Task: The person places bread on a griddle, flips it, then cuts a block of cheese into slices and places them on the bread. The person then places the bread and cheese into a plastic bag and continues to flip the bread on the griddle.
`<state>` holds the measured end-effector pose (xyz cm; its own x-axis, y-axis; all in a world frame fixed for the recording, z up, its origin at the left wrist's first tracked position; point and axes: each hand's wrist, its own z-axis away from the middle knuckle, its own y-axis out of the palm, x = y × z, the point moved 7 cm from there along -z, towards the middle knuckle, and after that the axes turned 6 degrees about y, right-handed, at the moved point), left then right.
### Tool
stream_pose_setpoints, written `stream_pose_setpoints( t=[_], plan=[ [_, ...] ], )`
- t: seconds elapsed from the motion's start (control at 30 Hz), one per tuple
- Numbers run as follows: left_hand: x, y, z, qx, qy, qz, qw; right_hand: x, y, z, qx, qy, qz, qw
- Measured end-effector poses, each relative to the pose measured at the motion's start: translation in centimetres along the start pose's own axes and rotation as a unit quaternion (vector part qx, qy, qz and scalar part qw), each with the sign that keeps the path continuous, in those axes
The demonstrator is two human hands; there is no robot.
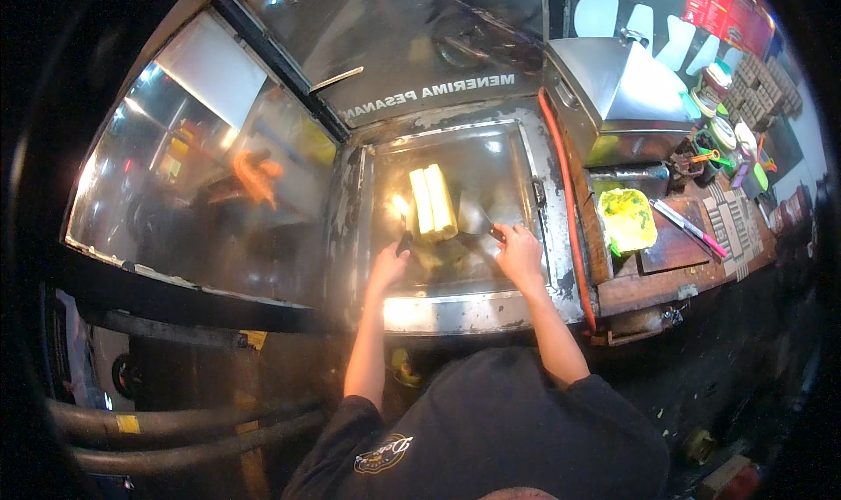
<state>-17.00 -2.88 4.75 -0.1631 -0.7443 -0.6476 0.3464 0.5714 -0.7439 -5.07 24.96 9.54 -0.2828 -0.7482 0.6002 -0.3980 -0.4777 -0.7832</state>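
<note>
On a flat metal griddle (473,263) lie two long pale yellow blocks (432,201), side by side and touching; they look like bread. My left hand (389,268) is closed around the dark handle of a tool, probably a spatula, whose blade is lost in glare left of the blocks. My right hand (519,253) grips the dark handle of a metal spatula (474,216); its wide blade is just right of the blocks. Both hands are above the near half of the griddle.
An orange hose (566,204) runs along the griddle's right side. Beyond it, a wooden counter (624,296) holds a tub of yellow spread (627,220), a knife with a pink handle (690,229), a stainless steel box (617,86) and several jars. Glass panels (217,191) stand left and behind.
</note>
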Motion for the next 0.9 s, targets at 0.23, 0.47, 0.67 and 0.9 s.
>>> stream_pose_setpoints(
  t=[0.23,0.47,0.67,0.9],
  plan=[
    [1.6,2.3,0.3,0.024,-0.066,0.178,0.981,0.6,1.4,1.9,0.057,0.058,-0.028,0.996],
    [4.8,3.7,6.7,0.009,-0.153,0.435,0.887,-4.0,2.5,5.9,0.075,0.116,-0.039,0.990],
    [9.4,4.5,11.9,-0.008,-0.197,0.322,0.926,-3.9,0.4,9.9,-0.007,0.047,0.056,0.997],
    [10.0,3.0,14.2,-0.071,-0.024,0.061,0.995,-2.4,11.5,18.8,0.543,0.161,-0.320,0.759]
  ],
)
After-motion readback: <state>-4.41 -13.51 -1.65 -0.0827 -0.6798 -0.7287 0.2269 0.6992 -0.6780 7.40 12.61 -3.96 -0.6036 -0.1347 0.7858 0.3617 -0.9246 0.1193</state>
